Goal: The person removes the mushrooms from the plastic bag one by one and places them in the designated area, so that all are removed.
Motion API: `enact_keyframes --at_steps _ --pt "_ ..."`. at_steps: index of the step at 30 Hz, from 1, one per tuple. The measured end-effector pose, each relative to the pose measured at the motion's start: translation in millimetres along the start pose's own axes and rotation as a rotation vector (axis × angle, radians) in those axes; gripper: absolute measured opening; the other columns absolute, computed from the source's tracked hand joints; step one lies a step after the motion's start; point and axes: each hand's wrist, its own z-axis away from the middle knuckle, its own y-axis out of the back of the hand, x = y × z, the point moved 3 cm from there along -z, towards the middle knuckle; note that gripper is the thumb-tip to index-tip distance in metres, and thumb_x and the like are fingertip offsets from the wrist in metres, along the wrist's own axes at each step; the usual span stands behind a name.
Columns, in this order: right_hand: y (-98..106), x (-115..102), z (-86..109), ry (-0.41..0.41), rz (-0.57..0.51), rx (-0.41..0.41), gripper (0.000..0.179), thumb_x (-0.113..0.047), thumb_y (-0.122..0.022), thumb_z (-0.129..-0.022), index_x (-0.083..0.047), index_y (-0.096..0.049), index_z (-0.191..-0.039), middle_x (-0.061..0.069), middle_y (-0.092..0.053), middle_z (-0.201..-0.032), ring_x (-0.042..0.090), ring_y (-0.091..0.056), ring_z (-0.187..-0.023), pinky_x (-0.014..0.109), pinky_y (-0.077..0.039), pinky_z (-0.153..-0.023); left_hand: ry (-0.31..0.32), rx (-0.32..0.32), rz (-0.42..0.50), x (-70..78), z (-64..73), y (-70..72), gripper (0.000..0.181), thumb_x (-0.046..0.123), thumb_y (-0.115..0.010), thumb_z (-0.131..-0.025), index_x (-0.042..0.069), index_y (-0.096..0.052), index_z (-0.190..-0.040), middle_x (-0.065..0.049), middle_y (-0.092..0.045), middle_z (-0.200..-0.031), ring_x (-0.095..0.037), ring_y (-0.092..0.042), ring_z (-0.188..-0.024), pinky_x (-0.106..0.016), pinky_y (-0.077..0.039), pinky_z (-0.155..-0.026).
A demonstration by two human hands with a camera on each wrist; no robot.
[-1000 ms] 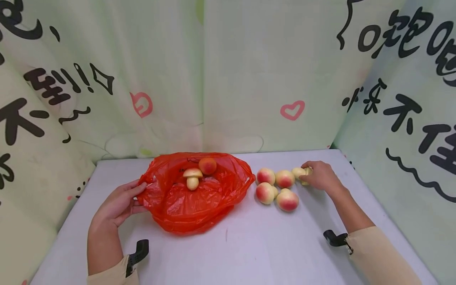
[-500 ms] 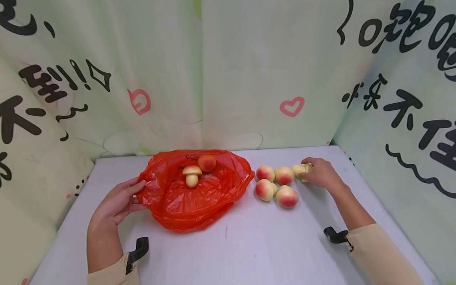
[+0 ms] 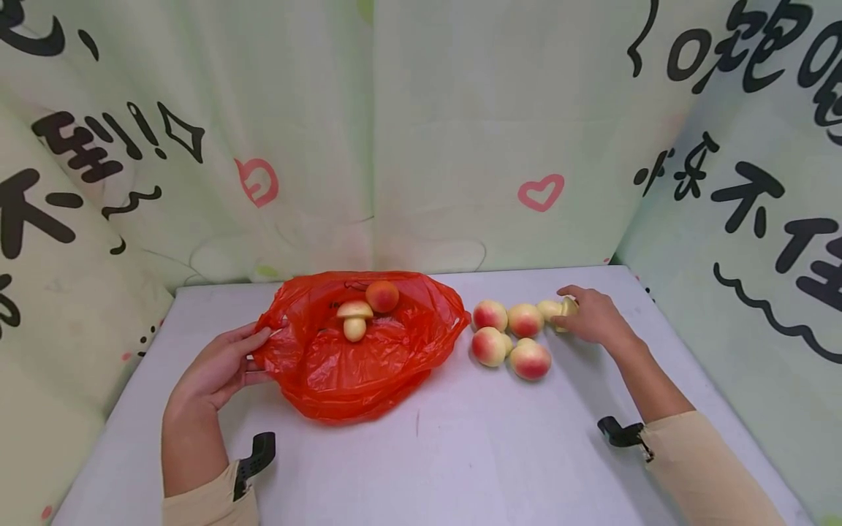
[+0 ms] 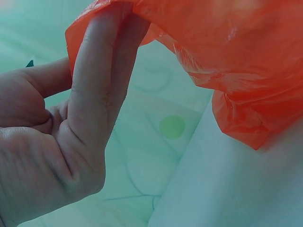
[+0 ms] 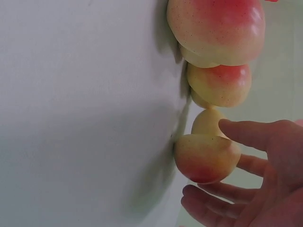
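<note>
My left hand [image 3: 213, 369] pinches the left edge of a crinkled red plastic bag [image 3: 368, 394], its thumb on the inside and fingers underneath. Down in the bag lie a tan-capped toy mushroom [image 3: 354, 321] and an orange-red toy peach [image 3: 382, 296]. Over at the right, my right hand [image 3: 595, 315] has its thumb and fingers round a second mushroom [image 5: 206, 158], which lies sideways on the table with its stem pointing to the peaches. From the right wrist view, the thumb overlaps where cap and stem meet, while the other fingers curl behind the cap.
Several red-and-cream peaches [image 3: 530, 359] sit grouped between the bag and my right hand. A pale knob [image 3: 509, 345] shows behind one of them. The white table [image 3: 421, 467] meets printed curtains [image 3: 421, 146] at the back and sides.
The whole scene has shifted slightly upward in the head view. Both hands keep their places at the bag edge and the mushroom.
</note>
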Motion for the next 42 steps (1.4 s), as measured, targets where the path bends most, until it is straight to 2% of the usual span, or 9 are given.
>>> enact_keyframes --at_steps 11,19,24,32,38,42 --pt "4.0 -4.5 5.4 0.016 0.012 0.018 0.072 -0.03 -0.072 -0.095 0.004 -0.041 -0.151 0.039 -0.046 -0.137 0.054 -0.047 -0.123 0.07 -0.048 -0.101 -0.002 0.01 -0.002 1.5 0.5 -0.7 0.071 0.041 -0.058 -0.106 0.011 -0.03 -0.164 0.009 -0.071 -0.111 -0.013 -0.075 -0.096 -0.034 -0.063 -0.088" --pt "6.9 -21.5 13.4 0.037 -0.022 0.088 0.069 -0.028 -0.071 -0.097 0.002 -0.043 -0.152 0.037 -0.04 -0.147 0.055 -0.042 -0.13 0.071 -0.047 -0.104 0.001 0.008 0.012 1.2 0.7 -0.1 0.07 0.04 -0.058 -0.107 0.011 -0.03 -0.164 0.009 -0.071 -0.111 -0.014 -0.075 -0.097 -0.035 -0.063 -0.089" --pt "7.5 -40.5 21.8 0.062 -0.073 0.186 0.062 -0.025 -0.071 -0.097 -0.001 -0.048 -0.149 0.033 -0.043 -0.148 0.054 -0.042 -0.133 0.068 -0.049 -0.103 0.002 0.004 0.023 1.6 0.7 0.4 0.07 0.04 -0.059 -0.106 0.012 -0.03 -0.164 0.01 -0.072 -0.111 -0.013 -0.076 -0.097 -0.035 -0.063 -0.089" --pt "5.4 -79.2 35.7 0.185 -0.197 0.318 0.047 -0.017 -0.072 -0.096 -0.005 -0.06 -0.14 0.023 -0.054 -0.142 0.044 -0.055 -0.125 0.061 -0.053 -0.103 0.003 0.003 0.027 1.1 0.5 0.8 0.07 0.04 -0.059 -0.106 0.011 -0.03 -0.164 0.009 -0.072 -0.11 -0.014 -0.076 -0.097 -0.035 -0.063 -0.089" --pt "-1.9 -107.2 35.2 0.253 -0.241 0.347 0.044 -0.013 -0.075 -0.094 -0.008 -0.063 -0.136 0.017 -0.059 -0.134 0.037 -0.06 -0.117 0.056 -0.058 -0.099 0.011 0.007 0.028 0.8 -0.3 0.7 0.072 0.041 -0.06 -0.105 0.012 -0.031 -0.164 0.009 -0.071 -0.113 -0.014 -0.075 -0.098 -0.035 -0.063 -0.09" --pt "-8.6 -129.9 34.0 0.296 -0.276 0.328 0.046 -0.013 -0.078 -0.092 -0.011 -0.063 -0.135 0.014 -0.06 -0.133 0.033 -0.061 -0.117 0.053 -0.06 -0.096 0.019 0.011 0.019 1.2 0.0 2.0 0.073 0.042 -0.061 -0.105 0.013 -0.03 -0.165 0.009 -0.07 -0.114 -0.013 -0.074 -0.098 -0.035 -0.063 -0.09"
